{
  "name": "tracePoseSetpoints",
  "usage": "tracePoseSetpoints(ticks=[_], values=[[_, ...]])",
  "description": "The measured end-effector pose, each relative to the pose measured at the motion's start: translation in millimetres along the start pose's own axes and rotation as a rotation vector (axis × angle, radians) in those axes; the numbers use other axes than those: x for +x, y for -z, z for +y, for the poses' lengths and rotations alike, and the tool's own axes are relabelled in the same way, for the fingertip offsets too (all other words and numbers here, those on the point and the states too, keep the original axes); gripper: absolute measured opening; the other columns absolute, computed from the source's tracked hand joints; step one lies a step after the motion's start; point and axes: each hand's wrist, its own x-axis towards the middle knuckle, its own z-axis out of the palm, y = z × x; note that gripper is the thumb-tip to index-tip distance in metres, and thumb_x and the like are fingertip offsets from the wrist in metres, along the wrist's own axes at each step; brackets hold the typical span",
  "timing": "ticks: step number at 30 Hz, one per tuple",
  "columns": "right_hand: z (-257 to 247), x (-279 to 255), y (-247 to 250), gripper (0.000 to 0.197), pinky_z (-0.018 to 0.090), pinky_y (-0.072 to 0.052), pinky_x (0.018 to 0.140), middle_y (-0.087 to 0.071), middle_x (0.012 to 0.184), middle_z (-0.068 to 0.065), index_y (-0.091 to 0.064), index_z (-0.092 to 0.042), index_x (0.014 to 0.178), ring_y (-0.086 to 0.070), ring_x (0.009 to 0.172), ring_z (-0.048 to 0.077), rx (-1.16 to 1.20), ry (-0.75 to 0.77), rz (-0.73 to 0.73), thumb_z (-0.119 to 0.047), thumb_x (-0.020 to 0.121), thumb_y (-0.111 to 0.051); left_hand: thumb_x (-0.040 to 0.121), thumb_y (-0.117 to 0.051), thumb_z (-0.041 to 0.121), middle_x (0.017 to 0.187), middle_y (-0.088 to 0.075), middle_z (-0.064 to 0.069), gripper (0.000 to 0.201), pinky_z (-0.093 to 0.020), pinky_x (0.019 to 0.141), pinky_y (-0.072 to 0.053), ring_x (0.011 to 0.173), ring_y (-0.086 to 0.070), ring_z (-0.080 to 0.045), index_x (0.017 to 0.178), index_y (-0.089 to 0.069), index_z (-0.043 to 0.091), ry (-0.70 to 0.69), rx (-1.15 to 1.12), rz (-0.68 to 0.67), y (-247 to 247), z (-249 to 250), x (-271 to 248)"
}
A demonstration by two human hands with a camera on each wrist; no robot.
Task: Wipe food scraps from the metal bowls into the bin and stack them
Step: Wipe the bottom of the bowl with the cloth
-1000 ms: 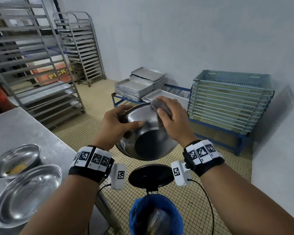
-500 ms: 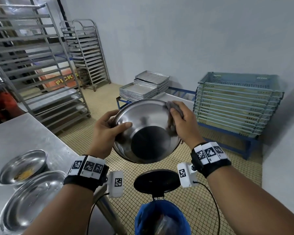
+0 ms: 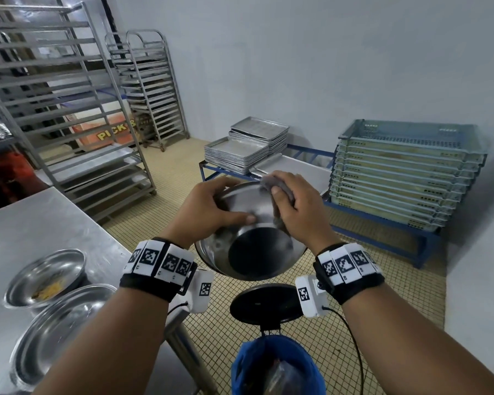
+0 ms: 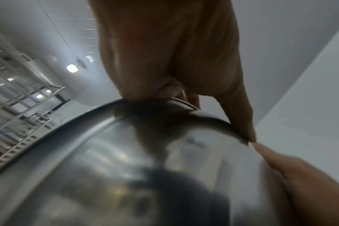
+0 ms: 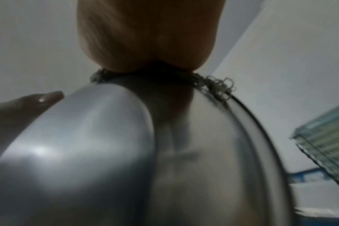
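Note:
A metal bowl (image 3: 251, 246) is held tilted toward me in mid-air, above the bin's black lid (image 3: 264, 303). My left hand (image 3: 208, 209) grips its left rim, thumb inside, fingers behind. My right hand (image 3: 294, 206) holds a grey cloth (image 3: 277, 185) against the bowl's upper right inner wall. The left wrist view shows the bowl's outside (image 4: 126, 168) with my fingers (image 4: 164, 61) hooked over the rim. In the right wrist view the cloth's frayed edge (image 5: 219, 87) peeks over the rim of the bowl (image 5: 106, 152). The bin (image 3: 274, 366) with its blue liner stands below.
On the steel table (image 3: 40, 218) at left sit a bowl with yellow scraps (image 3: 46, 277) and a second bowl (image 3: 60, 326) nearer me. Tray racks (image 3: 69, 109) stand behind; stacked trays (image 3: 246, 146) and crates (image 3: 405, 172) rest on a blue frame along the wall.
The bowl has been turned and tipped, first more upright, now flatter again. My right hand with the cloth has slid along the upper right rim, wiping inside.

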Motion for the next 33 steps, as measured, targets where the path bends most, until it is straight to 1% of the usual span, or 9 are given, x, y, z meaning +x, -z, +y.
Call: tracePoseSetpoints(ticks=[3, 6, 8, 12, 15, 19, 23, 28, 33], values=[[17, -19, -6, 0.048, 0.046, -0.04, 0.113, -0.05, 0.144, 0.004, -0.051, -0.021, 0.144, -0.047, 0.133, 0.017, 0.082, -0.196, 0.078, -0.044, 0.104, -0.038, 0.051, -0.105, 0.035, 0.096, -0.08, 0.008, 0.064, -0.038, 0.076, -0.064, 0.088, -0.078, -0.016, 0.106, -0.073, 0.035, 0.068, -0.129, 0.131, 1, -11, -6], [5, -24, -17, 0.052, 0.042, -0.026, 0.121, -0.029, 0.164, 0.006, -0.043, -0.021, 0.152, -0.029, 0.15, 0.021, -0.078, -0.109, 0.078, -0.044, 0.106, -0.033, 0.052, -0.101, 0.037, 0.092, -0.08, 0.007, 0.059, -0.04, 0.072, -0.066, 0.082, -0.078, -0.017, 0.103, -0.072, 0.036, 0.085, -0.148, 0.162, -10, -10, -11], [-2, -22, -20, 0.052, 0.04, -0.026, 0.121, -0.032, 0.163, 0.005, -0.045, -0.018, 0.152, -0.031, 0.149, 0.022, -0.149, 0.011, 0.085, -0.039, 0.108, -0.031, 0.054, -0.097, 0.037, 0.092, -0.079, 0.008, 0.056, -0.039, 0.071, -0.066, 0.082, -0.078, -0.016, 0.103, -0.07, 0.036, 0.094, -0.164, 0.181, -13, -11, -12], [7, -25, -17, 0.049, 0.049, -0.032, 0.119, -0.041, 0.158, 0.004, -0.053, -0.016, 0.148, -0.037, 0.146, 0.021, -0.093, -0.039, 0.121, -0.037, 0.108, -0.033, 0.055, -0.097, 0.034, 0.091, -0.079, 0.011, 0.057, -0.029, 0.067, -0.063, 0.082, -0.077, -0.011, 0.105, -0.07, 0.036, 0.104, -0.195, 0.229, -4, -14, -12], [6, -22, -20, 0.048, 0.054, -0.032, 0.118, -0.038, 0.16, 0.004, -0.049, -0.019, 0.149, -0.034, 0.149, 0.024, -0.072, 0.007, 0.08, -0.035, 0.107, -0.035, 0.057, -0.096, 0.032, 0.092, -0.079, 0.014, 0.056, -0.027, 0.069, -0.063, 0.083, -0.077, -0.009, 0.106, -0.069, 0.036, 0.091, -0.2, 0.204, -4, -10, -14], [1, -1, -18, 0.054, 0.05, -0.027, 0.122, -0.03, 0.165, 0.003, -0.039, -0.029, 0.155, -0.028, 0.151, 0.022, -0.03, -0.101, 0.023, -0.045, 0.105, -0.027, 0.064, -0.096, 0.021, 0.093, -0.079, 0.016, 0.053, -0.025, 0.067, -0.062, 0.084, -0.077, -0.009, 0.106, -0.068, 0.036, 0.075, -0.21, 0.168, -9, -10, -14], [-2, -5, -18, 0.053, 0.043, -0.025, 0.121, -0.033, 0.162, 0.007, -0.034, -0.027, 0.158, -0.03, 0.149, 0.025, -0.173, -0.001, 0.023, -0.043, 0.107, -0.029, 0.059, -0.095, 0.027, 0.093, -0.078, 0.018, 0.053, -0.024, 0.068, -0.061, 0.083, -0.076, -0.007, 0.104, -0.069, 0.038, 0.056, -0.216, 0.182, -8, -8, -15], [5, -6, -22, 0.052, 0.047, -0.029, 0.122, -0.035, 0.162, 0.003, -0.032, -0.023, 0.159, -0.031, 0.149, 0.02, 0.121, -0.379, 0.08, -0.04, 0.11, -0.032, 0.066, -0.096, 0.015, 0.093, -0.079, 0.016, 0.052, -0.026, 0.07, -0.061, 0.084, -0.076, -0.007, 0.105, -0.069, 0.038, 0.052, -0.21, 0.177, -7, -18, -15], [-8, 8, -19, 0.051, 0.043, -0.038, 0.11, -0.055, 0.141, 0.006, -0.048, -0.021, 0.15, -0.049, 0.13, 0.023, -0.07, -0.033, 0.031, -0.041, 0.104, -0.035, 0.061, -0.096, 0.027, 0.1, -0.08, 0.005, 0.055, -0.037, 0.076, -0.064, 0.091, -0.078, -0.018, 0.111, -0.072, 0.033, 0.05, -0.226, 0.166, -7, -18, -16]])
